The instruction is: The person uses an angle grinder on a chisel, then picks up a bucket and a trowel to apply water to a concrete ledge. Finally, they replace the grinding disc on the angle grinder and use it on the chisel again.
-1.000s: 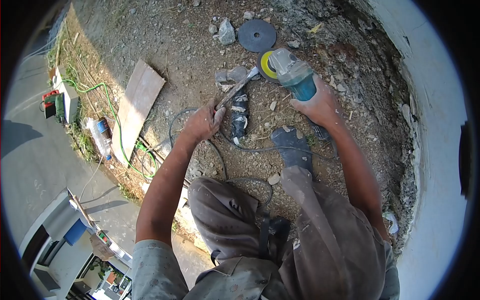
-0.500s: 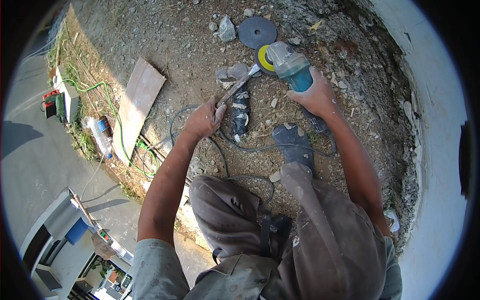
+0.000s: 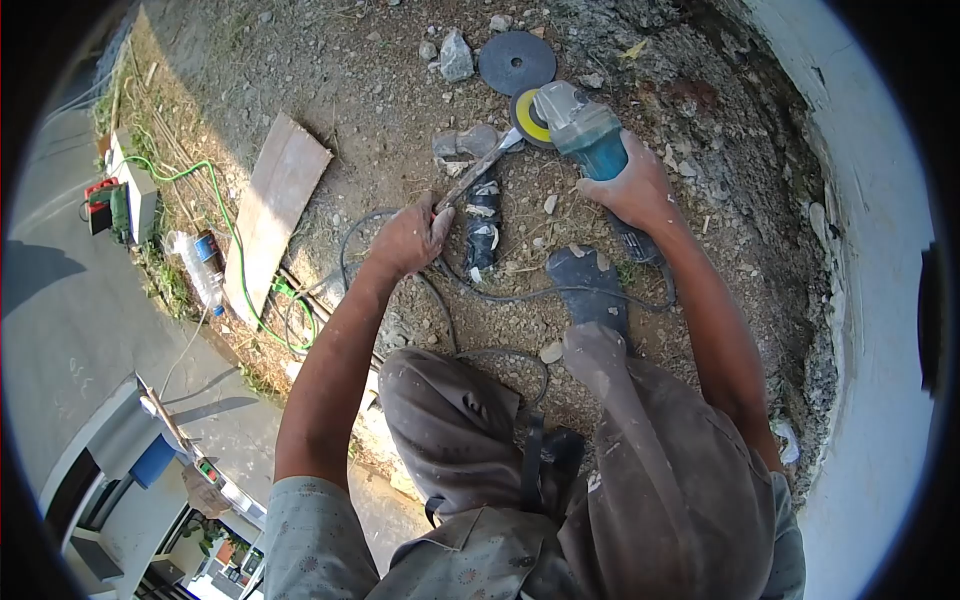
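Observation:
My left hand (image 3: 405,238) is closed round a long chisel (image 3: 472,180) with a dirty shaft and a bright flat tip. The tip meets the lower edge of the yellow-centred disc (image 3: 531,116) on a teal angle grinder (image 3: 590,137). Wrapped round the grinder's body is my right hand (image 3: 637,187), and the grinder's rear end shows below the wrist. Beneath the chisel lies a dark, tape-wrapped object (image 3: 482,235) on the ground. A loose dark grinding disc (image 3: 517,63) rests flat just beyond the grinder.
A grey cable (image 3: 500,298) loops over the gravel near my boot (image 3: 590,285). To the left lie a wooden board (image 3: 278,195), a green hose (image 3: 232,215) and a plastic bottle (image 3: 205,283). A pale stone (image 3: 457,57) sits ahead; a white wall (image 3: 880,300) runs along the right.
Both hands keep their grips and the chisel tip stays at the disc. The view has shifted very slightly; nothing else visibly differs.

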Demonstrator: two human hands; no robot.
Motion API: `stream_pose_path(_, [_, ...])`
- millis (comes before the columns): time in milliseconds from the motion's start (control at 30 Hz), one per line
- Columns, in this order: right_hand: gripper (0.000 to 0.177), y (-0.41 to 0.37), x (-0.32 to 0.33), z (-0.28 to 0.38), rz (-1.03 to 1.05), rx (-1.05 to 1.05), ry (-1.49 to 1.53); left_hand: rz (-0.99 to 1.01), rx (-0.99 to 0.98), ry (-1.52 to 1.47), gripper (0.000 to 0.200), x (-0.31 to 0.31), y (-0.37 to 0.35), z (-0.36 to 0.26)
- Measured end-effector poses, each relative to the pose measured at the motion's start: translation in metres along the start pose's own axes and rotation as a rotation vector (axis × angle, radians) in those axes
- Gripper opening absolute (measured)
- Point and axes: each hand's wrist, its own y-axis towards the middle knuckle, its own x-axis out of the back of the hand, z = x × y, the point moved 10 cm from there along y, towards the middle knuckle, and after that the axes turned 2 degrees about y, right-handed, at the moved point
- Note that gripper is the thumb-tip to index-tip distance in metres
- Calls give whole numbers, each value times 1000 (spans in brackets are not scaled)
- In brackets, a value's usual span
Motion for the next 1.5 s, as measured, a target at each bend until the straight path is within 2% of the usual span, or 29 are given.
stream_pose_path(367, [104,0,1,3,37,-19,31,-30,-2,3,44,-2,0,3])
stream_pose_path(467, [104,2,1,3,32,-8,30,36,58,-13,40,-1,-1,1])
stream_pose_path(900, [107,7,1,10,60,1,2,-10,26,6,43,-1,0,1])
stream_pose_path(1000, [106,15,0,16,144,3,65,-10,20,5,42,-1,0,0])
stream_pose_path(1100, [103,21,9,18,-51,77,2,-10,19,-2,43,0,-1,0])
stream_pose_path(1200, [102,15,13,12,-52,62,33,-20,13,-3,43,0,0,1])
stream_pose_path(1300, [102,1,10,6,33,20,55,-22,5,-12,42,-2,2,3])
stream_pose_path(1400, [101,-8,5,-4,-29,15,54,-5,20,-18,41,-3,0,4])
stream_pose_path(1500, [100,-11,1,-7,-4,-6,48,3,20,-1,44,-2,1,4])
